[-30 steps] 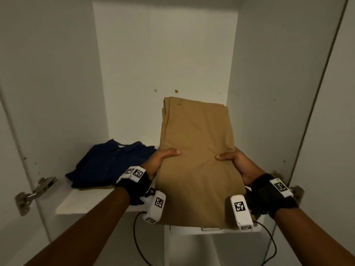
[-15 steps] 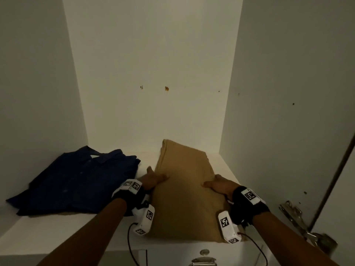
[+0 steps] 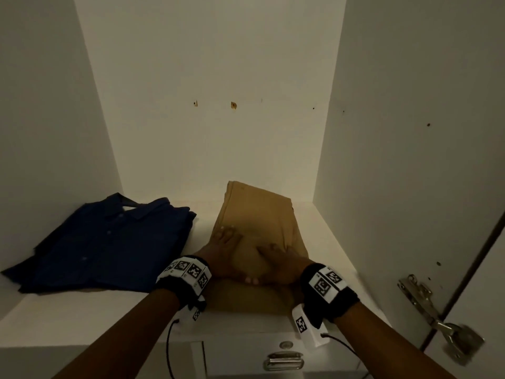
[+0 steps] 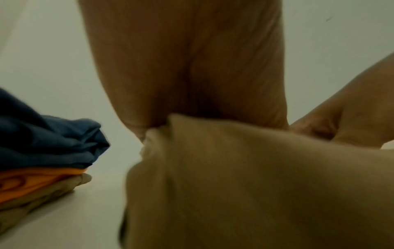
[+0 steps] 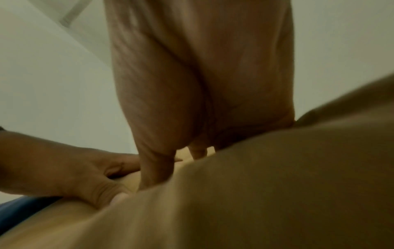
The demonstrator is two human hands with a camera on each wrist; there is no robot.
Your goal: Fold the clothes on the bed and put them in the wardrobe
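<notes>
- Folded tan trousers (image 3: 262, 214): lying flat on the white wardrobe shelf (image 3: 82, 318), right of centre, long axis running toward the back wall (image 3: 213, 77); the near end reaches the shelf's front edge.
- Left hand (image 3: 224, 253): palm down on the trousers' left half, fingers straight and pointing toward the back wall, pressing the cloth flat.
- Right hand (image 3: 278, 263): palm down on the near middle of the trousers, fingers extended and angled leftward; its fingertips meet the left hand, so the two hands lie together on the garment, gripping nothing.
- Navy shirt (image 3: 109, 239): folded, collar toward the back, on the shelf's left half, just beside the trousers but apart from them. The left wrist view shows it atop an orange garment (image 4: 32, 182) and a beige one (image 4: 42, 195).
- Door hinge (image 3: 437, 318): metal, on the right side panel (image 3: 423, 132).
- Drawer handle (image 3: 284, 361): metal, below the shelf's front edge.
</notes>
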